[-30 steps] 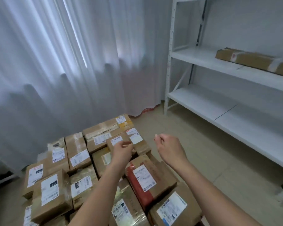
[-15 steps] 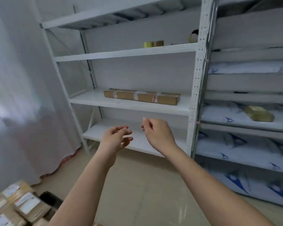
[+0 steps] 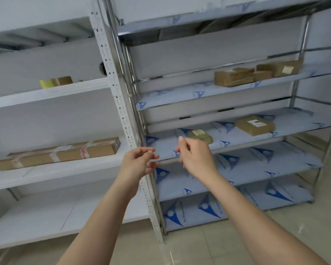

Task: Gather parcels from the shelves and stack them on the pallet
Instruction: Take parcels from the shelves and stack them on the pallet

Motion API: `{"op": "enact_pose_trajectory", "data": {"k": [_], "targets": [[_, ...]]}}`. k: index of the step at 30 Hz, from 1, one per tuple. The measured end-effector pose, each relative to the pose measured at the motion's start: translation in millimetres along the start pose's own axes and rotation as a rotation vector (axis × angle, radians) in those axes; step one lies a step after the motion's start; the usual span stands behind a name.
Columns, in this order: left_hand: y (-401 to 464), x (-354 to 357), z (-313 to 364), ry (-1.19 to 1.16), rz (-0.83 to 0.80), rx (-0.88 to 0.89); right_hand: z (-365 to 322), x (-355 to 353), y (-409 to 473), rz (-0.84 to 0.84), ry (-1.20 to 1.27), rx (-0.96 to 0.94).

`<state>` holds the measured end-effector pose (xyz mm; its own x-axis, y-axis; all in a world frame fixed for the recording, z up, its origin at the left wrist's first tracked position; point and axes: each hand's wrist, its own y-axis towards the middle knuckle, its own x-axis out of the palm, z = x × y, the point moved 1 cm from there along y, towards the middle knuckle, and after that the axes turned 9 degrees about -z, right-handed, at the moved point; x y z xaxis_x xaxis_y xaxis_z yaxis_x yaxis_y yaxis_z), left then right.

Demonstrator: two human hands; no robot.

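Observation:
Both my hands are raised in front of the shelves and hold nothing. My left hand (image 3: 139, 162) hangs with loosely curled fingers before the white upright post. My right hand (image 3: 196, 156) is relaxed, just short of a small brown parcel (image 3: 200, 135) on the metal rack's middle shelf. A flat labelled parcel (image 3: 254, 125) lies further right on that shelf. One shelf up sit two or three brown parcels (image 3: 234, 77). A long flat carton (image 3: 59, 153) lies on the white shelf at left. The pallet is out of view.
A white shelving unit (image 3: 52, 92) stands at left, a metal rack (image 3: 237, 165) with blue-printed film on its boards at right. Rolls of tape (image 3: 55, 82) sit on an upper white shelf. Beige tiled floor (image 3: 199, 249) lies below.
My view has swung right from the parcel pile by the curtain to the shelves. Both empty hands stayed raised and now sit before the metal rack.

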<state>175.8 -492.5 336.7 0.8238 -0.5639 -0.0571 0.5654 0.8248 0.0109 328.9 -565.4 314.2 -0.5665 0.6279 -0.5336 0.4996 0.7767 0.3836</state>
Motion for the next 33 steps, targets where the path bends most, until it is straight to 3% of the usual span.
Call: {"op": "enact_pose_trajectory", "data": {"k": [11, 18, 26, 33], "targets": [[213.0, 150.9, 22.1, -0.055, -0.341, 0.065, 115.2, -105.2, 139.4, 0.263, -0.24, 0.193], [298.8, 249.7, 31.5, -0.045, -0.471, 0.102, 185.0, -177.9, 184.8, 0.417, -0.28, 0.284], [391.0, 345.4, 33.9, 0.018, -0.404, 0.164, 270.2, -235.8, 255.2, 0.454, -0.217, 0.312], [503.7, 417.1, 72.5, 0.029, -0.115, 0.189, 348.4, -289.4, 360.5, 0.253, -0.171, 0.254]]}}
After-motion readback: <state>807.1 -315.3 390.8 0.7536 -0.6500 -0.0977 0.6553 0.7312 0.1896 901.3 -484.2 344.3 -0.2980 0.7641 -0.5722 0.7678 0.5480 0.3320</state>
